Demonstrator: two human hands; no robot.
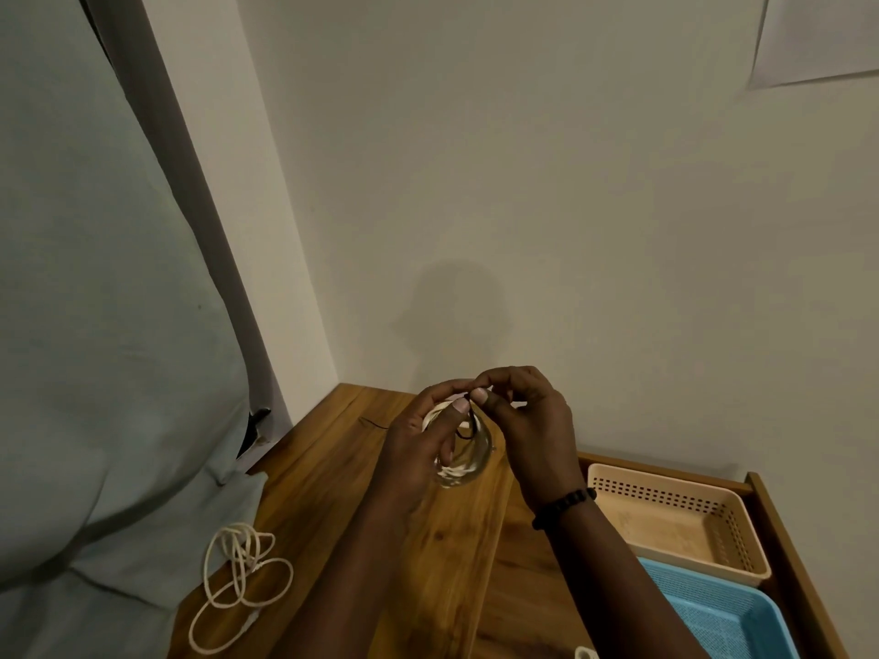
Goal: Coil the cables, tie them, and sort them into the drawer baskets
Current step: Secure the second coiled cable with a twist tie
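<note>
Both hands are working above the wooden table top, near its far end. The left hand is holding a coiled white cable, its fingers curled through the coil and its thumb pressing at the top. The right hand, wearing a dark beaded bracelet, is pinching a thin black tie between thumb and forefinger at the top of the coil; how far the tie is wrapping round the coil cannot be told. A 2nd white cable is lying loose and untied on the near left of the table. At the right, 2 baskets are sitting in an open drawer: a beige basket farther away and a blue basket nearer.
</note>
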